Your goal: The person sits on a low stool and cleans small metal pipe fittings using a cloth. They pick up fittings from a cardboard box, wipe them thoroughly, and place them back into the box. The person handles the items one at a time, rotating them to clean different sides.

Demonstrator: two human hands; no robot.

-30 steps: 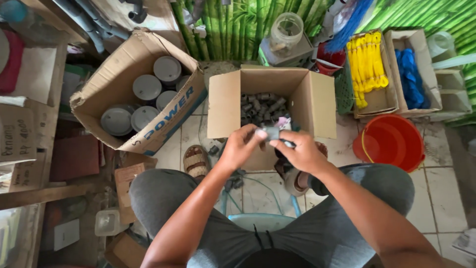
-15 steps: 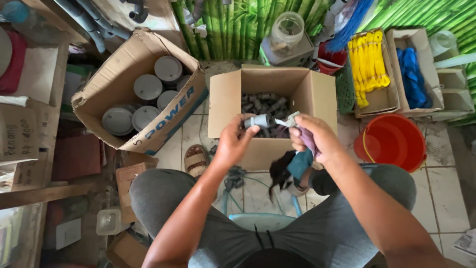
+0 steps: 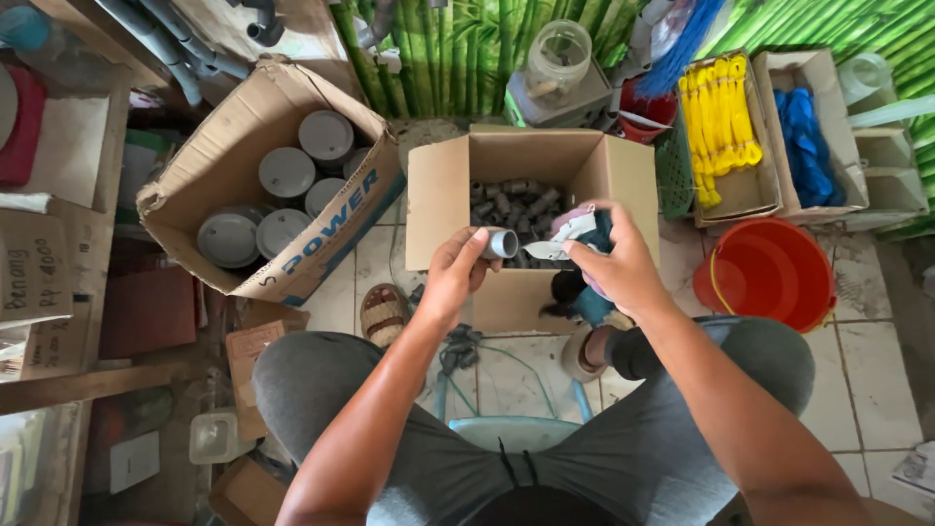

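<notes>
One grey pipe fitting (image 3: 504,243), pinched in my left hand (image 3: 456,273) near the open carton (image 3: 438,195) of fittings. My right hand (image 3: 618,268) clutches a crumpled cloth (image 3: 577,229) just right of it.

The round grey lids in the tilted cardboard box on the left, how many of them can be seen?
5. In the tilted cardboard box: one grey lid at the top, one below-left, one right of that, and two in front. More may be hidden underneath.

Hardware storeroom; boxed pipe fittings (image 3: 511,203)
</notes>
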